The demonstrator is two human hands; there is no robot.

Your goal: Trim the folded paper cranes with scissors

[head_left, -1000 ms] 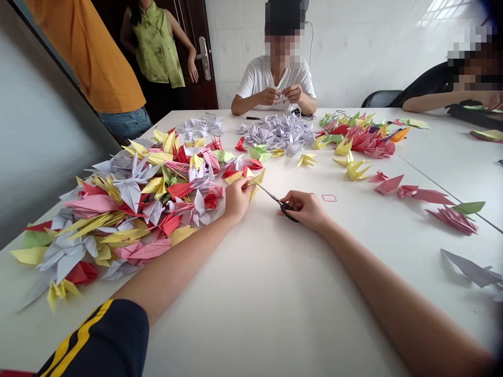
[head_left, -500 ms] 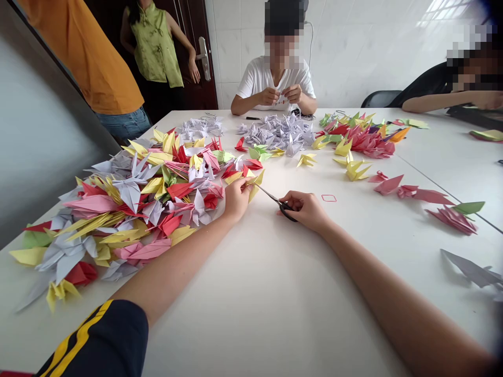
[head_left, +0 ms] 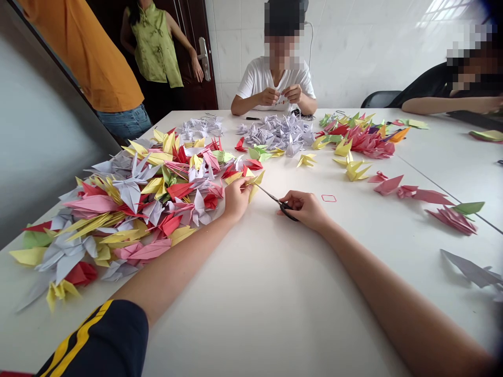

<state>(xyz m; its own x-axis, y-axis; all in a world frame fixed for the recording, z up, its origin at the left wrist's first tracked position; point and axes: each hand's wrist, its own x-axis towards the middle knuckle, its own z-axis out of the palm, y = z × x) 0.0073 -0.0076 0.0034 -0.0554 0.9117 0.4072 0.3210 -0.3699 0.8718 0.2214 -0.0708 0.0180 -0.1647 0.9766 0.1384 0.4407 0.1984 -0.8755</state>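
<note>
Yellow paper crane is pinched by the fingertips of the left hand, at the edge of a heap of multicoloured origami cranes. Just beside it lie the thin blades of black-handled scissors, whose handles are grasped in the curled fingers of the right hand. Both hands are held above a white table.

Left hand and right hand curled, just apart.

wall: white tile | door: dark wood, metal handle | chair: black
</note>
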